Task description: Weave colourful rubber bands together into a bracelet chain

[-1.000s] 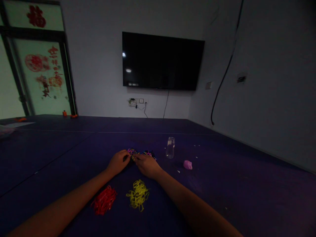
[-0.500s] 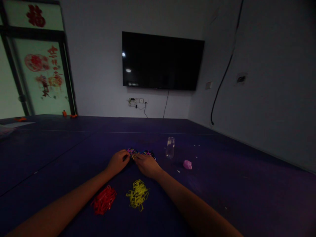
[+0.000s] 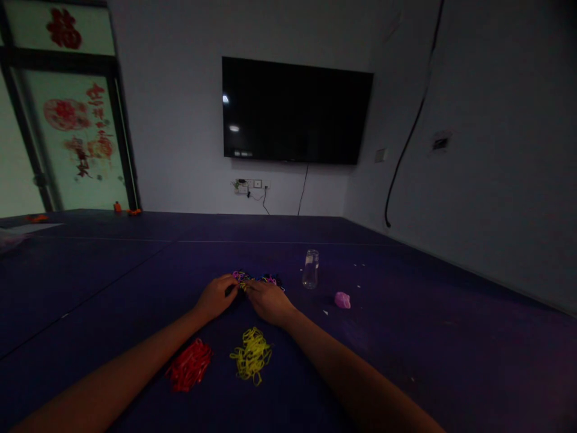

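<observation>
A pile of mixed coloured bands lies on the dark purple surface, partly covered by my hands. At its left edge is my left hand, fingers curled and pressed together at the bands; what they pinch is too small to make out. My right hand rests over the near side of the pile, its fingers bent down among the bands, their tips partly hidden. Nearer to me lie a heap of red bands on the left and a heap of yellow bands between my forearms.
A clear glass jar stands right of the pile, with a pink lump beyond my right forearm. Small white scraps lie around them. Small orange objects sit at the far left edge. A black screen hangs on the wall.
</observation>
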Available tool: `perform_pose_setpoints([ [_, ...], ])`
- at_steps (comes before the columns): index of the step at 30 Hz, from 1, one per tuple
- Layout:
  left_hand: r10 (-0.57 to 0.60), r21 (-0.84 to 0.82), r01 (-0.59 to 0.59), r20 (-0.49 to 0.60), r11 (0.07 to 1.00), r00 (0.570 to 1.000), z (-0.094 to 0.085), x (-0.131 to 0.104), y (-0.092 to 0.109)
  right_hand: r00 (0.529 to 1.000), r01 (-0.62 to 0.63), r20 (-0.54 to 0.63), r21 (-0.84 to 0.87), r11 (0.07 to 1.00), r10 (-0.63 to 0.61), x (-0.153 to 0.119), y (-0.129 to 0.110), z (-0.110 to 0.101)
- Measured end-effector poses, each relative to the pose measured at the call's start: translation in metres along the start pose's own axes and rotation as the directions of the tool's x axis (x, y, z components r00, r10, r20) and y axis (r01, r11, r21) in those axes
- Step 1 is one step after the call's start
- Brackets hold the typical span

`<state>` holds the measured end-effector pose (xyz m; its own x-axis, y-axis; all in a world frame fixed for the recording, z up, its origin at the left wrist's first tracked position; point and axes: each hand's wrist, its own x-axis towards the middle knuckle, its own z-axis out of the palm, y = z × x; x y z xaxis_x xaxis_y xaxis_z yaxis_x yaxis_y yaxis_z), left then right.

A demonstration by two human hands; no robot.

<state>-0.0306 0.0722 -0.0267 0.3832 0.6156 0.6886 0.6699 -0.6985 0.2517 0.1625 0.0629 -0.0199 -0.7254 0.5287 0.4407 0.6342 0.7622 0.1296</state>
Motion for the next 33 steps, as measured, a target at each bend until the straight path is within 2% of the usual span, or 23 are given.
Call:
perform_pose_setpoints([
  [7, 0.086, 0.035, -0.088, 0.069, 0.996, 0.994, 0.0000, -0.0017, 0.0022, 1.000, 0.004, -0.018, 0.017, 1.000, -0.004, 0.0007, 0.0006, 0.0000],
  [12, 0.129, 0.068, -0.135, 0.075, 0.989, 0.989, 0.0011, -0.0023, 0.0015, 1.000, 0.006, -0.018, 0.039, 0.999, -0.005, 0.0003, 0.0004, -0.0001],
  [26, 0.133, 0.115, -0.137, 0.042, 0.984, 0.990, -0.0016, -0.0037, 0.0050, 0.997, -0.083, 0.003, 0.095, 0.992, 0.083, -0.0005, 0.0004, -0.0005],
  [33, 0.130, 0.086, -0.131, 0.007, 0.988, 0.991, -0.0035, -0.0031, 0.0086, 0.995, -0.097, 0.016, 0.089, 0.991, 0.096, 0.0000, -0.0018, -0.0045],
])
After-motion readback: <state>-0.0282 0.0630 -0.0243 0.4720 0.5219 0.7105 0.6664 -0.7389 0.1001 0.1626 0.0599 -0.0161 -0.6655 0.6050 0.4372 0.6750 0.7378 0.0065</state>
